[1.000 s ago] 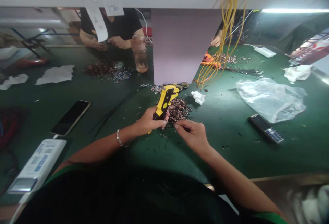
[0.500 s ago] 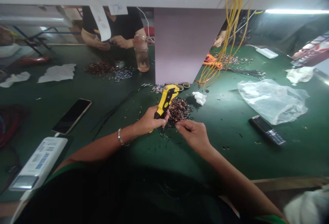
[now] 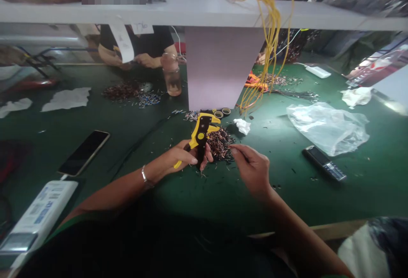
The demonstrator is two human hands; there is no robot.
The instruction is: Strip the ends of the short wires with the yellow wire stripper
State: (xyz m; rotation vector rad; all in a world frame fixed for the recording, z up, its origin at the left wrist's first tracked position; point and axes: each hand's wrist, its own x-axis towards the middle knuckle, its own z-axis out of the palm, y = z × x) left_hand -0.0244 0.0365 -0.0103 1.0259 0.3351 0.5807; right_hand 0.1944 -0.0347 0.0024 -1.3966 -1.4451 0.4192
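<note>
A yellow and black hand tool (image 3: 201, 134) is held by my left hand (image 3: 185, 155), its jaws pointing up and to the right. Beside it on the green table lies a pile of small copper-coloured wire pieces (image 3: 220, 144). My right hand (image 3: 253, 167) is just right of the pile, thumb and forefinger pinched together near its edge. Whatever sits between those fingertips is too small to make out. Two dark rings (image 3: 222, 112) rest behind the pile, with a crumpled white tissue (image 3: 242, 126) to their right.
On the left lie a phone (image 3: 84, 152) and a white power strip (image 3: 38, 210). Right: a plastic bag (image 3: 328, 127) and a keypad phone (image 3: 324, 163). Yellow wires (image 3: 270, 18) hang from the shelf (image 3: 204, 12). Across the table, a person's hands (image 3: 146, 60) show near a bottle (image 3: 172, 76).
My left hand has turned the tool more upright, its handles now spread apart. My right hand has moved right, away from the tool. The whole view has shifted slightly.
</note>
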